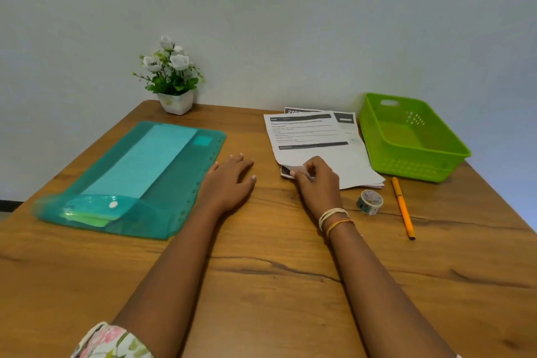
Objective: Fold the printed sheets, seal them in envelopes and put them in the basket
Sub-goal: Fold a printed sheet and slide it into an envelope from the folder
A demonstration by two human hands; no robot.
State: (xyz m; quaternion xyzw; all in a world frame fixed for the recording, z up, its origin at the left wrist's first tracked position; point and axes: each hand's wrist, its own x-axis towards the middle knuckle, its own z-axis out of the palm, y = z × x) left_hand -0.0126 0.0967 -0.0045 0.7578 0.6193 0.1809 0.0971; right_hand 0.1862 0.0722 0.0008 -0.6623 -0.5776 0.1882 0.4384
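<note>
Left hand (229,180) lies flat and open on the table (261,270), palm down, touching nothing else, between the folder and the sheets. Right hand (315,180) pinches the near left corner of the top sheet (308,136), thumb and fingers closed on the lifted corner, which curls up off the pile.

Far left: one teal plastic folder (130,177), translucent, snap flap at its near end. A pale long shape shows through it; I judge it to be envelopes, though I cannot count them. Behind it, against the wall: one potted plant (174,78).

Centre right: the sheets (348,166), a loose, slightly fanned pile. At least two printed headers show at the far edge; the exact count is hidden by overlap. Paper of this kind I judge light, limp and easily creased, and the sheets likely to slide on one another. A corner is the sensible place to take hold, peeling one sheet free while the other hand steadies the rest.

Right of the pile, near me: one tape roll (369,202), then one orange pen (402,208).

Far right: one green basket (418,166), perforated, with nothing in it, just beside the sheets.
</note>
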